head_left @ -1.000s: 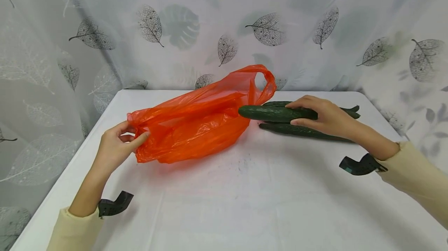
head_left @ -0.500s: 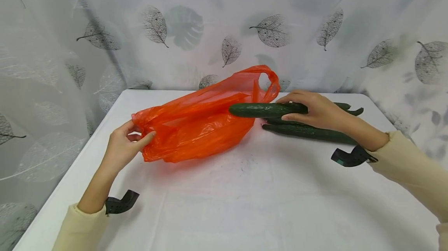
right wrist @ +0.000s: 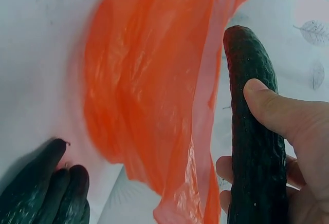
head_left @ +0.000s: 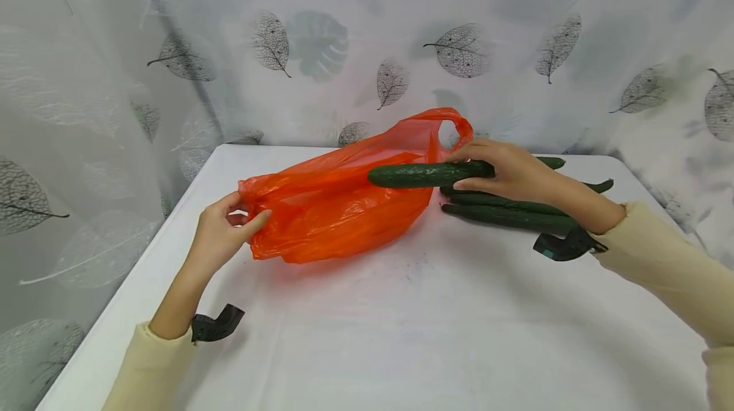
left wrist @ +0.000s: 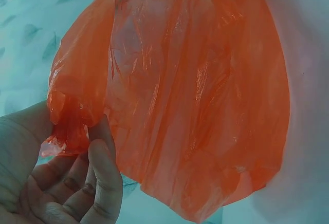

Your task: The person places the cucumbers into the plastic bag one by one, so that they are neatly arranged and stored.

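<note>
The left hand (head_left: 222,232) pinches one end of the orange bag (head_left: 344,216); the right hand (head_left: 513,169) clamps round a cucumber (head_left: 421,175).

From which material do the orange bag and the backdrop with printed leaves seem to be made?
The orange bag looks like thin, glossy plastic film: it is crinkled, partly see-through and catches bright highlights. The backdrop seems a mostly matte, flexible sheet, hanging in soft folds; whether cloth or thin plastic, I cannot tell.
</note>
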`<state>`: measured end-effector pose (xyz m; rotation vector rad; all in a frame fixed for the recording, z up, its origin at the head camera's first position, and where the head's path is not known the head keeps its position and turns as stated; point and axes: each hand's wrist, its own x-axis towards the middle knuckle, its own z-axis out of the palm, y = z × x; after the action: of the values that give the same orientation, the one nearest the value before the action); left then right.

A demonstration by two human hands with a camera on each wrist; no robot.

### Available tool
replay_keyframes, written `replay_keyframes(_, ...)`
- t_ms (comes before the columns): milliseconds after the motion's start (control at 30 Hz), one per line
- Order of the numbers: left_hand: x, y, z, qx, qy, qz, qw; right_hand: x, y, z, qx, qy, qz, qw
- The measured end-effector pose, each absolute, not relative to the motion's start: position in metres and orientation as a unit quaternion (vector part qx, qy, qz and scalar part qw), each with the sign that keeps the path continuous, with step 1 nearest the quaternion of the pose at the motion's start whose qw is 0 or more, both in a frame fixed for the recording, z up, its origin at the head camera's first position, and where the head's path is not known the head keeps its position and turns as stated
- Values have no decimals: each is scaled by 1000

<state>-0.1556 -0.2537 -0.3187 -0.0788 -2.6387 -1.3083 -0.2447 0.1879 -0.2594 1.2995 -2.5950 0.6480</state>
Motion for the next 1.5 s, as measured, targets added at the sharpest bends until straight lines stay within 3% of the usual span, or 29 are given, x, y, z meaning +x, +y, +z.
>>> replay_keyframes(867,-154,-252,-324,-25,-892,-442,90,-270,127,-273,470,-852,228,38)
replay_keyframes(1500,-158,-250,-326,-32,-888,-450,87,-277,95,-271,506,-833,220,40)
